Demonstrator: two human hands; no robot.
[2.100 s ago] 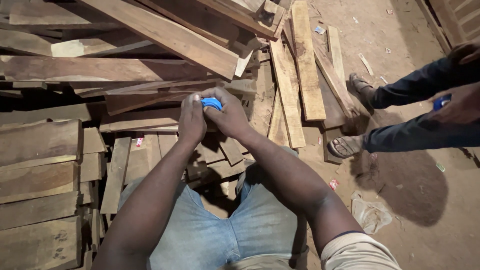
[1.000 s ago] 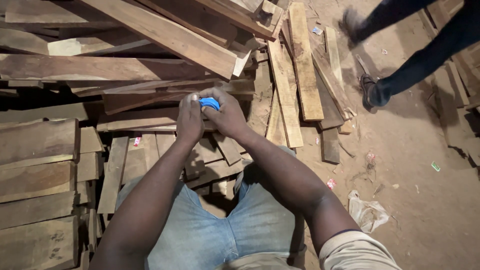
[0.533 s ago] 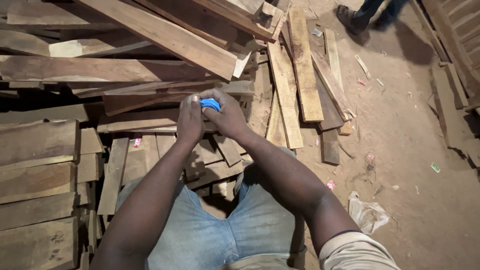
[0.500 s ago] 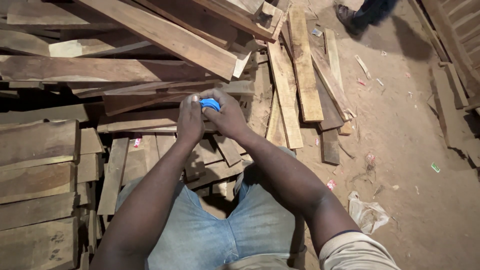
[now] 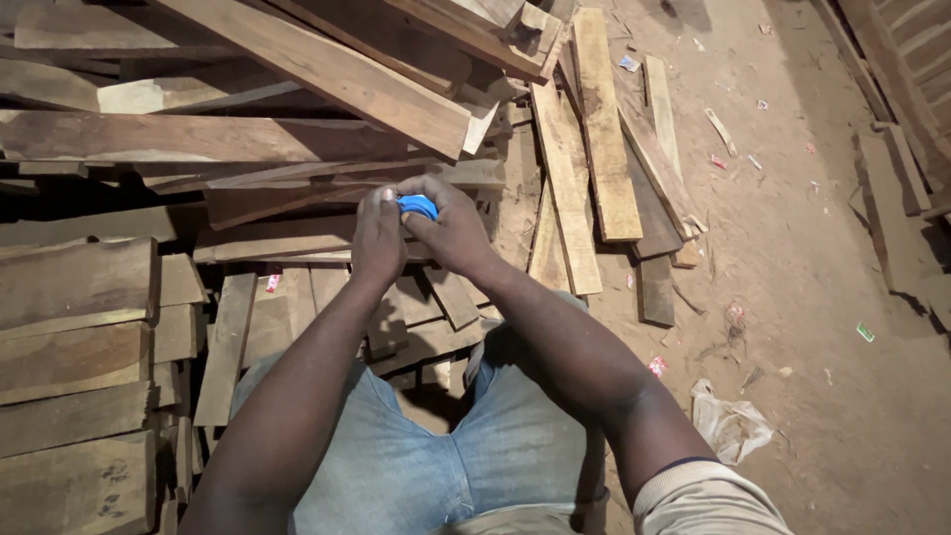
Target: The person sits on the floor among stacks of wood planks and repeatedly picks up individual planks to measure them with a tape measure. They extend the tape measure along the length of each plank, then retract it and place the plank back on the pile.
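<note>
My left hand (image 5: 377, 236) and my right hand (image 5: 451, 226) are pressed together in front of me, above my knees. Between their fingers sits a small blue object (image 5: 418, 206); only its top shows, and I cannot tell what it is. Both hands close around it. My legs in blue jeans (image 5: 426, 446) fill the lower middle of the view. Under and beyond the hands lies a heap of rough wooden planks (image 5: 327, 69).
Stacked planks (image 5: 74, 327) rise at my left. Loose boards (image 5: 599, 129) lie to the right of the hands. Beyond them is a dirt floor (image 5: 792, 248) with scattered litter and a crumpled plastic bag (image 5: 731, 424). More boards (image 5: 897, 198) line the right edge.
My hands stay together on the blue object. The other person who stood at the right has walked away toward the top and left the view.
</note>
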